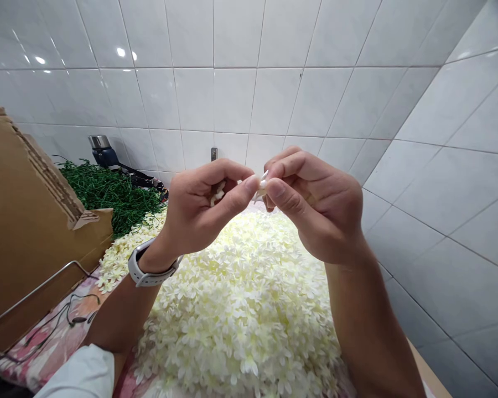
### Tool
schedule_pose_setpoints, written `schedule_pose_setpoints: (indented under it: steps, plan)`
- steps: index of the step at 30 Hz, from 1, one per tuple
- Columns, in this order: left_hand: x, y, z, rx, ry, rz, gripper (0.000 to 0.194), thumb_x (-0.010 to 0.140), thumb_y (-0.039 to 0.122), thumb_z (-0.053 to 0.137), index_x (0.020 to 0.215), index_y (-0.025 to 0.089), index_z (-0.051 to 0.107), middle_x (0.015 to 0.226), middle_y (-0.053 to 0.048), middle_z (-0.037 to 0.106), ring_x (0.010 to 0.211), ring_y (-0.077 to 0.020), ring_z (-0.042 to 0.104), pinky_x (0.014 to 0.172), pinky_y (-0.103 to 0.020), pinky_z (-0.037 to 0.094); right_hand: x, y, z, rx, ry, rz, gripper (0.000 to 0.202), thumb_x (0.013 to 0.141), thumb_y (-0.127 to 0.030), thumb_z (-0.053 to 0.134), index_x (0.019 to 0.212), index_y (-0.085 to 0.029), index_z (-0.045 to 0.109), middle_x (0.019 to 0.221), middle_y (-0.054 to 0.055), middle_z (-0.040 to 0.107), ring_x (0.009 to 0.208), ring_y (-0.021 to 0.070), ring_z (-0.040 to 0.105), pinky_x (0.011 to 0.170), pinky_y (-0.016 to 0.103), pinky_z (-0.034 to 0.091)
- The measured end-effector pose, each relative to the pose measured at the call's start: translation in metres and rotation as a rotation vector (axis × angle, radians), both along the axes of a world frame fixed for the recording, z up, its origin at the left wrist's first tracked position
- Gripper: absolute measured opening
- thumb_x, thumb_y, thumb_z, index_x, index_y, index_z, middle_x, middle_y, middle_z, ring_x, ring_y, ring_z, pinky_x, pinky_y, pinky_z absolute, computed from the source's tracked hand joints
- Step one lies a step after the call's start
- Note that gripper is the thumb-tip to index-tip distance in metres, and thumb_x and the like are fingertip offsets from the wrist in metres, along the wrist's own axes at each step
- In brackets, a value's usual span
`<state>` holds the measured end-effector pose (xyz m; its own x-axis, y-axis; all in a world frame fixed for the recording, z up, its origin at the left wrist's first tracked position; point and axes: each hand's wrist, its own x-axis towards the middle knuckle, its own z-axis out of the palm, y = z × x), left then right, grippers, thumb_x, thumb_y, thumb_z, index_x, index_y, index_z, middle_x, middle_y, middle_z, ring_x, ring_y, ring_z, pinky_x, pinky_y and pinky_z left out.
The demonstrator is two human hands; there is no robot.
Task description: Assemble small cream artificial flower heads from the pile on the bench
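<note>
My left hand (207, 207) and my right hand (315, 202) meet in the middle of the view, raised above a big heap of white artificial flowers (240, 309). Thumb and finger of each hand pinch a small white flower (262, 187) between them; its petals poke out, and the rest is hidden by the fingertips. More white petals (218, 193) are tucked inside the curled fingers of my left hand. Around my left wrist is a watch with a pale strap (149, 273).
Green plastic stems (108, 190) are piled at the left, behind a cardboard box (33, 232). A dark bottle (102, 150) with a metal cap stands by the tiled wall (232, 99). A bent metal rod (37, 290) and loose dark stems (62, 318) lie near the box.
</note>
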<state>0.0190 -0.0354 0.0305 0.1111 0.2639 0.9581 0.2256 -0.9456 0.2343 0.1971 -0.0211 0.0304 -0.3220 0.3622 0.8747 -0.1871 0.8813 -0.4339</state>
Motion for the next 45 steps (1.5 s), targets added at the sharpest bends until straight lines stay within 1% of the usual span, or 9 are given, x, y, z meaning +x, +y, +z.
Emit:
schedule_pose_setpoints:
  steps: [11, 26, 29, 31, 34, 36, 39, 43, 45]
  plan:
    - [0.001, -0.002, 0.000, -0.033, 0.002, -0.030, 0.012, 0.092, 0.022, 0.069, 0.081, 0.021, 0.071, 0.055, 0.005, 0.052, 0.048, -0.0053, 0.040, 0.042, -0.021, 0.032, -0.001, -0.001, 0.000, 0.016, 0.002, 0.046, 0.005, 0.097, -0.021, 0.068, 0.092, -0.019, 0.066, 0.088, 0.002, 0.058, 0.073, 0.0108, 0.058, 0.063, 0.028, 0.053]
    - [-0.005, 0.005, -0.001, -0.120, -0.090, -0.051, 0.016, 0.094, 0.031, 0.069, 0.081, 0.022, 0.072, 0.057, 0.004, 0.051, 0.047, -0.0048, 0.038, 0.043, -0.022, 0.031, 0.004, -0.004, 0.004, 0.053, 0.003, -0.032, 0.010, 0.098, -0.024, 0.064, 0.089, -0.022, 0.061, 0.085, 0.000, 0.057, 0.067, 0.0106, 0.056, 0.057, 0.029, 0.048]
    - [-0.007, 0.009, 0.000, -0.113, -0.131, -0.053, 0.016, 0.093, 0.033, 0.071, 0.081, 0.023, 0.072, 0.055, 0.005, 0.045, 0.046, -0.0047, 0.034, 0.042, -0.024, 0.028, 0.008, 0.006, 0.004, 0.110, 0.015, -0.161, 0.012, 0.098, -0.024, 0.061, 0.086, -0.023, 0.059, 0.084, 0.000, 0.057, 0.067, 0.0116, 0.056, 0.057, 0.029, 0.048]
    - [-0.008, 0.011, 0.000, -0.126, -0.166, -0.057, 0.017, 0.092, 0.035, 0.072, 0.080, 0.023, 0.072, 0.055, 0.005, 0.045, 0.047, -0.0051, 0.034, 0.043, -0.025, 0.028, 0.014, 0.019, 0.003, 0.190, -0.016, -0.357, 0.014, 0.095, -0.021, 0.062, 0.083, -0.023, 0.057, 0.084, 0.001, 0.058, 0.069, 0.0132, 0.056, 0.060, 0.030, 0.048]
    - [-0.010, 0.011, 0.001, -0.165, -0.185, -0.095, 0.016, 0.091, 0.036, 0.073, 0.081, 0.023, 0.072, 0.058, 0.004, 0.048, 0.047, -0.0053, 0.034, 0.045, -0.027, 0.029, 0.023, 0.043, -0.001, 0.291, -0.226, -0.634, 0.013, 0.093, -0.019, 0.063, 0.081, -0.020, 0.060, 0.085, 0.004, 0.061, 0.067, 0.0134, 0.054, 0.061, 0.032, 0.047]
    - [-0.010, 0.011, 0.000, -0.202, -0.171, -0.126, 0.016, 0.091, 0.036, 0.073, 0.082, 0.024, 0.073, 0.059, 0.004, 0.050, 0.047, -0.0056, 0.035, 0.045, -0.028, 0.029, 0.026, 0.051, -0.003, 0.279, -0.352, -0.684, 0.016, 0.096, -0.022, 0.060, 0.081, -0.018, 0.063, 0.085, 0.004, 0.062, 0.064, 0.0124, 0.054, 0.061, 0.032, 0.046]
    - [-0.010, 0.010, 0.000, -0.241, -0.141, -0.141, 0.015, 0.092, 0.037, 0.072, 0.084, 0.023, 0.073, 0.060, 0.003, 0.051, 0.049, -0.0063, 0.036, 0.046, -0.028, 0.030, 0.024, 0.044, 0.000, 0.192, -0.279, -0.583, 0.026, 0.101, -0.032, 0.058, 0.083, -0.017, 0.069, 0.081, 0.004, 0.063, 0.066, 0.0128, 0.055, 0.062, 0.030, 0.045]
    - [-0.008, 0.008, 0.000, -0.275, -0.048, -0.175, 0.017, 0.093, 0.036, 0.071, 0.084, 0.022, 0.072, 0.060, 0.003, 0.050, 0.050, -0.0073, 0.038, 0.046, -0.027, 0.031, 0.016, 0.016, 0.006, 0.003, -0.097, -0.222, 0.023, 0.098, -0.042, 0.065, 0.099, -0.020, 0.073, 0.086, 0.002, 0.067, 0.073, 0.0124, 0.060, 0.063, 0.028, 0.049]
    - [-0.007, 0.008, 0.000, -0.280, -0.002, -0.172, 0.017, 0.092, 0.037, 0.071, 0.083, 0.022, 0.072, 0.060, 0.002, 0.051, 0.051, -0.0081, 0.040, 0.046, -0.027, 0.032, 0.012, 0.008, 0.007, -0.048, -0.093, -0.066, 0.019, 0.093, -0.040, 0.073, 0.097, -0.022, 0.074, 0.090, 0.002, 0.068, 0.074, 0.0119, 0.061, 0.062, 0.027, 0.051]
